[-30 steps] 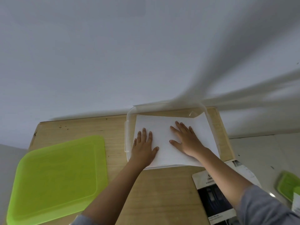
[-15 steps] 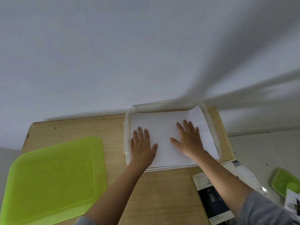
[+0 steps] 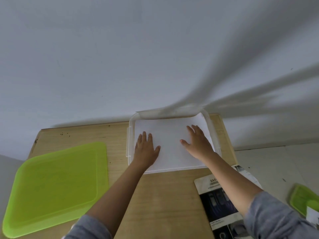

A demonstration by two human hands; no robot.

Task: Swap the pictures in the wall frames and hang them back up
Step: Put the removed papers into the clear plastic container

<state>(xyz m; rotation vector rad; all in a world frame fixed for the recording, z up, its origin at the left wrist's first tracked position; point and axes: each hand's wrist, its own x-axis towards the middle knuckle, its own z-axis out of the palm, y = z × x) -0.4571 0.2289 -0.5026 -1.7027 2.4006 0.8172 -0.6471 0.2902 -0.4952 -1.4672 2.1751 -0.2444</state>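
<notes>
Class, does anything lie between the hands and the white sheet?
Nothing visible does. Left hand and right hand rest flat on the white sheet inside the clear box; the green lid lies apart.

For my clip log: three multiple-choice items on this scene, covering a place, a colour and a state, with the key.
1. Where is the white paper? A in the clear container; B on a shelf; C in a drawer.
2. What colour is the lid left of it? A red; B green; C black.
3. How do the left hand and right hand lie? A fists; B flat on the paper; C pinching it.
Key: 1 A, container walls surround it; 2 B, lime green; 3 B, palms down.
</notes>
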